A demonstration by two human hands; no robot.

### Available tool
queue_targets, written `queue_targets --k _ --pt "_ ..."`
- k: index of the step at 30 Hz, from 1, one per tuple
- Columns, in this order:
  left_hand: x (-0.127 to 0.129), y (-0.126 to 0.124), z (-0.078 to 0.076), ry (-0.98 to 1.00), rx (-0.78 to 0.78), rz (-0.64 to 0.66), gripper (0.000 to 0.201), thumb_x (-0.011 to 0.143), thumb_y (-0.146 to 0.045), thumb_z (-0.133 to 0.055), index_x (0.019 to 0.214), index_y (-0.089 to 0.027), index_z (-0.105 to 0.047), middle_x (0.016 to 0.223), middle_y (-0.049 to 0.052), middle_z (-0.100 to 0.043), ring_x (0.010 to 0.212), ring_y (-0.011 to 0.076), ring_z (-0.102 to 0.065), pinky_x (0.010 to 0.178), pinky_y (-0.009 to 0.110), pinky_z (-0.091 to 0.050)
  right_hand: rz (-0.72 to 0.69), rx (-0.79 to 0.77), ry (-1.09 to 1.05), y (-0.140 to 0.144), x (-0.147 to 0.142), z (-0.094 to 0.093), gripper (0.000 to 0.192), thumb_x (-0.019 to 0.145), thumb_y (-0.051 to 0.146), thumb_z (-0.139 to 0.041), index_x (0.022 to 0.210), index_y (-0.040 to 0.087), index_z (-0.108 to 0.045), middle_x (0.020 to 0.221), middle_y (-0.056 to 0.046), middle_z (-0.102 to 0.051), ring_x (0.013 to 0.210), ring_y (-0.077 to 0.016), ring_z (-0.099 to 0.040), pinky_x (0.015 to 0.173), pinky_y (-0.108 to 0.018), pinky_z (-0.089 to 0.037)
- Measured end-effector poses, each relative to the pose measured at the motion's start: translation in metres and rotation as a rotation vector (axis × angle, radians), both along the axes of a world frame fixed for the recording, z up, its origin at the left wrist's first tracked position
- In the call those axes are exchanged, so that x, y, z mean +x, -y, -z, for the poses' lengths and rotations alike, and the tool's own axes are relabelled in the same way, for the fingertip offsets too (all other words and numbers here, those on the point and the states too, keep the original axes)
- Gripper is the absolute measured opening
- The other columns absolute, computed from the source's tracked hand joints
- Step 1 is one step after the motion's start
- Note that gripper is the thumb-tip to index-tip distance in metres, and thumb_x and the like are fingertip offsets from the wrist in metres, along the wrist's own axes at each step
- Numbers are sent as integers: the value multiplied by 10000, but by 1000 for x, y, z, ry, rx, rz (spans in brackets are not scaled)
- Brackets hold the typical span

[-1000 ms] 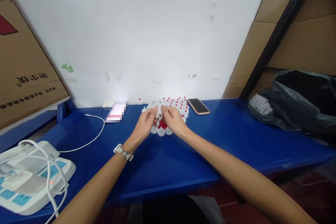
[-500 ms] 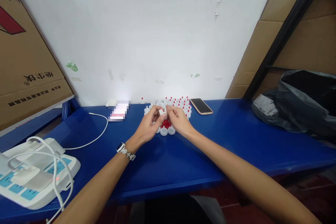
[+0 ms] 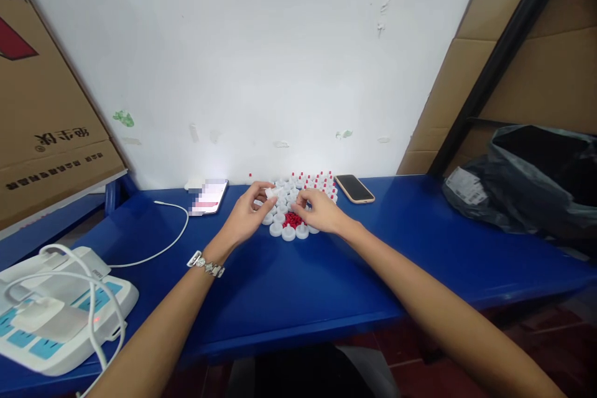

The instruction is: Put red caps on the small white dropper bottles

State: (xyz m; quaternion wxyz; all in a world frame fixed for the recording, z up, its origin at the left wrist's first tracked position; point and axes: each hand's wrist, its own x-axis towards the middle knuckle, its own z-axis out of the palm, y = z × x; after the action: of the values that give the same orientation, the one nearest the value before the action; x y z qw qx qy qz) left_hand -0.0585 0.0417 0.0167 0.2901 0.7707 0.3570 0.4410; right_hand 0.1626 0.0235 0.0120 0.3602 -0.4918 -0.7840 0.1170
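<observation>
While the left hand [image 3: 246, 214] holds a whitish plastic cap [image 3: 272, 194] between thumb and fingers, slightly above the others, the right hand [image 3: 321, 211] bends over the near edge of the heap of small red plastic tips [image 3: 293, 220]. Its fingers curl toward the thumb; whether they grip anything I cannot tell, since the hand hides it. The left grasp is probably at the rim so that the middle of the cap is free.

Round white plastic nozzle caps [image 3: 288, 232] stand around the red heap on the blue table [image 3: 298, 289], perhaps as a low fence against small pieces rolling off. Their broad bases would let them stand nozzle up. Behind the right hand, white caps with red tips [image 3: 323, 181] are grouped toward the wall, likely to stay distinct from the plain ones. A dark-screened phone [image 3: 354, 189] lies just beside that group, and a lit phone [image 3: 216, 196] lies farther left, both seemingly set back to leave elbow room.
</observation>
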Motion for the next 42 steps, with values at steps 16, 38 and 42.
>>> queue_targets --k 16,38,42 --pt "-20 -12 -1 -160 110 -240 400 906 -395 -564 1257 -207 -527 1268 99 -620 1019 221 -619 797 354 -511 -152 -26 -392 -55 -47 -30 97 849 236 -610 866 150 -651 777 -43 -718 722 -142 -669 686 -254 -491" --pt "-40 -49 43 -374 11 -330 354 904 -141 -436 1240 -95 -536 1268 191 -608 1149 287 -593 1023 475 -456 94 -108 527 -163 -103 -32 286 855 327 -590 1043 163 -729 1089 -130 -730 1023 -257 -671 870 -324 -496" --pt "-39 -46 43 -410 -6 -337 351 904 -145 -440 1239 -97 -533 1267 192 -606 1161 286 -591 1035 465 -447 236 -121 513 -171 -121 -26 385 847 333 -591 1140 99 -678 1174 -215 -681 1091 -331 -652 884 -407 -513"
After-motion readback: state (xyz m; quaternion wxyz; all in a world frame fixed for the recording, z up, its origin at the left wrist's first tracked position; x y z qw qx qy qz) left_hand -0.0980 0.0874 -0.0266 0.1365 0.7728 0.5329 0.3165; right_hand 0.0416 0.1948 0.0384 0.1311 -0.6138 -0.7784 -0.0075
